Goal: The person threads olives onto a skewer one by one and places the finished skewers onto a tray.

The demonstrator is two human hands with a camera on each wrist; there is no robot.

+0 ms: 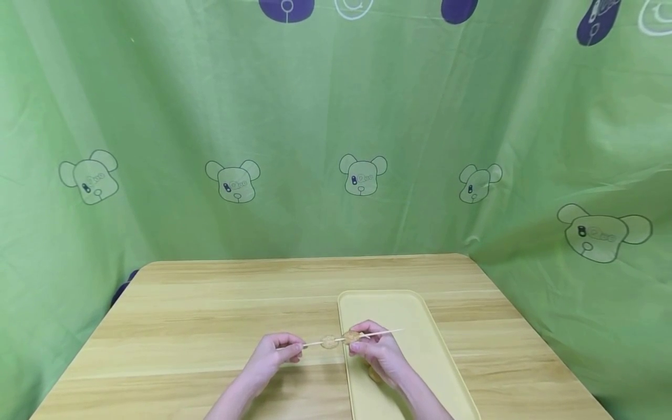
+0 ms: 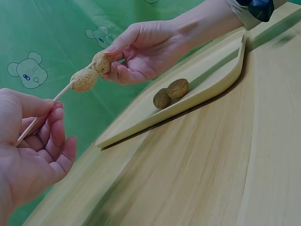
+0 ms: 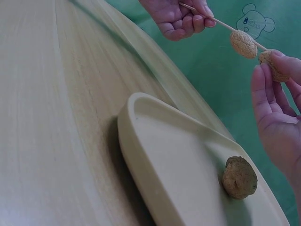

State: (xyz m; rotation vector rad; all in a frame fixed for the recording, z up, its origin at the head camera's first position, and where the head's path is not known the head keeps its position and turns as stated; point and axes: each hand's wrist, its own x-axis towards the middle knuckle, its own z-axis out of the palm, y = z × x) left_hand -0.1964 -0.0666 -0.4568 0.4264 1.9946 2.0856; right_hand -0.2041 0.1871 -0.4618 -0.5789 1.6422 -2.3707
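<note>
A thin wooden skewer [image 1: 313, 343] is held up level above the table, running through two tan, wrinkled meatball-like balls. My left hand [image 1: 273, 356] pinches its left part between thumb and fingers. The first ball [image 2: 83, 80] sits on the stick between my hands, with no finger on it. My right hand [image 1: 385, 354] grips the second ball [image 2: 100, 62] between thumb and fingertips, above the tray's left side. Beyond that ball the skewer's tip sticks out to the right. The two balls are close together in the left wrist view.
A pale yellow rectangular tray [image 1: 399, 306] lies on the wooden table [image 1: 236, 315], below my right hand. Two more brown balls [image 2: 178, 88] rest in it, side by side; one ball [image 3: 240, 178] shows in the right wrist view. A green curtain [image 1: 299, 221] hangs behind the table.
</note>
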